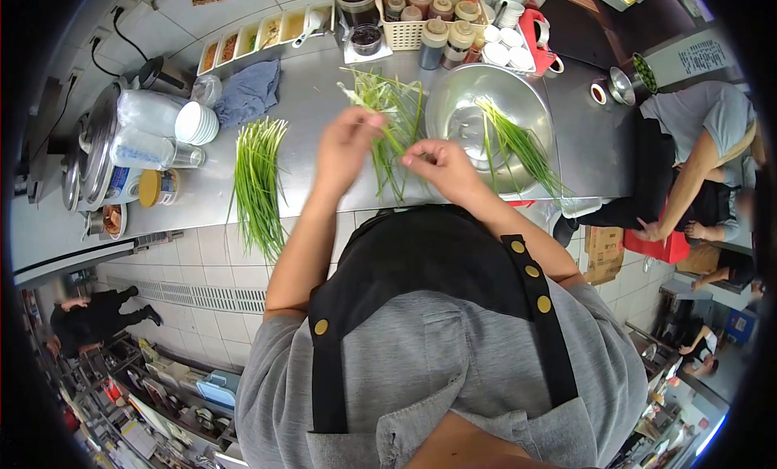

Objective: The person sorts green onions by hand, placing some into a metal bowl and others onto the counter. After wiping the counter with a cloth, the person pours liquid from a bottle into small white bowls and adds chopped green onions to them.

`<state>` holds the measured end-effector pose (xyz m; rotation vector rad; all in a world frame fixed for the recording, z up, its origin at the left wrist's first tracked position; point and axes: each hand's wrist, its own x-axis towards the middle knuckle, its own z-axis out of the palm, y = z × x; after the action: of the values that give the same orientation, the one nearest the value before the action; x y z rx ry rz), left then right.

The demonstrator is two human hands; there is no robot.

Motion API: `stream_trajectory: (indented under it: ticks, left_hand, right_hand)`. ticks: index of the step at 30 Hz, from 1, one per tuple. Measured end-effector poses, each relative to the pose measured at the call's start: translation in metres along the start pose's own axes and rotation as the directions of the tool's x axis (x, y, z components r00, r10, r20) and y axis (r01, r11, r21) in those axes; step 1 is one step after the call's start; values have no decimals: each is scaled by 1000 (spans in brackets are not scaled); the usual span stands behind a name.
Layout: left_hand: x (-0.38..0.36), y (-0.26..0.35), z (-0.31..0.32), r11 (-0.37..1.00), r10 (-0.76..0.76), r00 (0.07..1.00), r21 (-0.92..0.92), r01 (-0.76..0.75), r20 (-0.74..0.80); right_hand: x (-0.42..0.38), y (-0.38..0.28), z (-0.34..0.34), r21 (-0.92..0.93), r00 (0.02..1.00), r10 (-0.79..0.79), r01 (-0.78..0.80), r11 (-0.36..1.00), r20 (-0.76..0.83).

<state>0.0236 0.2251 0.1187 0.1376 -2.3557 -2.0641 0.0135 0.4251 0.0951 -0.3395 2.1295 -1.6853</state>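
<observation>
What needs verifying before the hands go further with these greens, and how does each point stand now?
1. Both hands at the middle pile: ok; left hand and right hand are over the loose greens.
2. Firm grip on a strand: cannot tell; fingers are blurred or too small.
3. Loose greens lined up: not ok; they lie tangled.
4. Left bundle wholly on the counter: not ok; its tips pass the front edge.
5. Steel bowl upright: ok.
6. Greens in the bowl wholly inside the rim: not ok; their tips stick out over it.
</observation>
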Motion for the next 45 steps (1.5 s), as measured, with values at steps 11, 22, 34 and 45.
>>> stream_trajectory:
  ticks: [11,22,34,45]
  left_hand:
    - [-46,62,-234,954,237,722,295,-48,-650]
    - [1,-127,-340,453,-374,778,633,628,-505]
    - [31,-129,-277,434,-180,838,723,538,-516]
    - [19,31,-26,998,27,983,-67,-15,184]
  right_hand:
    - [33,90,-101,-729,901,146,-418,541,-408]
    - [40,129,-104,-794,864,137,-500,346,-484]
    - [38,34,-88,51,960,72,-60,997,-270]
    - [29,-66,-12,330,977,121,-174,928,174]
